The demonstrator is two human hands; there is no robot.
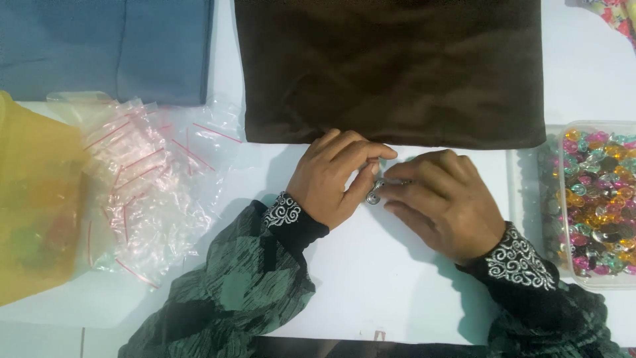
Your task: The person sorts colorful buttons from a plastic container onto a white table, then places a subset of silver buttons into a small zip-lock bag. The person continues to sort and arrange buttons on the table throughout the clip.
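From the head view, my left hand (331,176) and right hand (444,202) were together over the white table (371,285), fingertips of both pinched on a small silvery brooch piece (375,192) between them. The risk, as I judged it: that tiny piece could slip from so light a pinch and skid under the brown cloth (397,66) just beyond my knuckles. Right of my right hand sat a clear tray of coloured gems (596,199), near enough for my sleeve to nudge it. Left of my left hand lay a heap of small zip bags (146,185), then a yellow bag (33,199), and blue cloth (106,46) beyond them. Nothing lay between my hands and me.
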